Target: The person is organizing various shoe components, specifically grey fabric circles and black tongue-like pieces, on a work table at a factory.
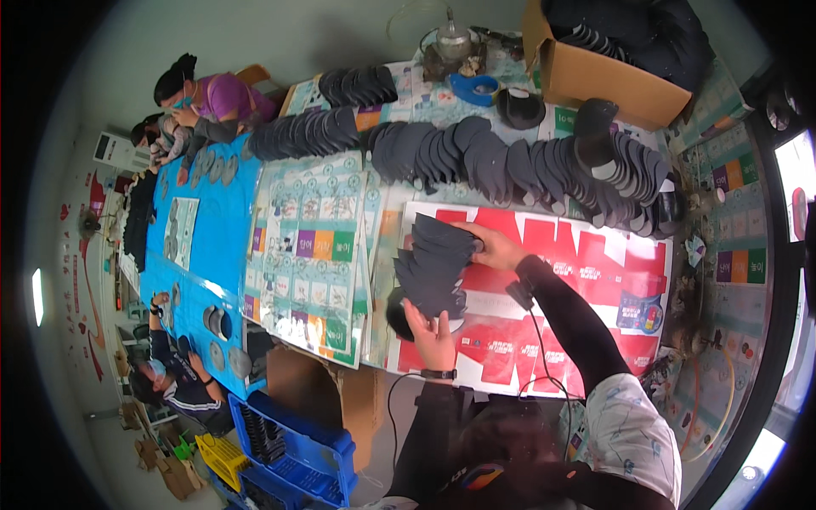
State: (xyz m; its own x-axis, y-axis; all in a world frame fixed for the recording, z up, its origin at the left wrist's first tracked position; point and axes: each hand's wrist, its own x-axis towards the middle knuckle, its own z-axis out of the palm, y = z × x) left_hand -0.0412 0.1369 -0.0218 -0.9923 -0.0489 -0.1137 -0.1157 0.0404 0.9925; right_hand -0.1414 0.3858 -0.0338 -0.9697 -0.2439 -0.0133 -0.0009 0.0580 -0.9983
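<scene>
Dark grey flat pieces, soft-looking like cut foam or felt, gathered into a fanned stack (435,263) held just above the surface (544,361), over the red-and-white printed sheet (595,280) spread there.

Left hand (433,333): at the near end of the stack, palm toward it, fingers spread flat against the lowest pieces. Bracing, not clamped around anything. Dark band on the wrist.

Right hand (495,246): at the far end of the stack, fingers curled over its top edge, gripping the upper pieces. Long dark sleeve; a thin cable hangs from the forearm.

Stack is uneven, edges splayed out to the side away from the right hand. Judgement: to square it well, press both ends toward each other evenly, keep the pieces flat face to face, and tap the loose edges down on the sheet so none slide out.

Beyond the stack: a long overlapping row of matching dark pieces (510,161) running across the surface. Farther still, a blue tape roll (474,86) and an open cardboard box (595,81) with more dark pieces inside.

Off to the left of the stack, a blue-covered surface (212,229) where other people work on similar pieces.
</scene>
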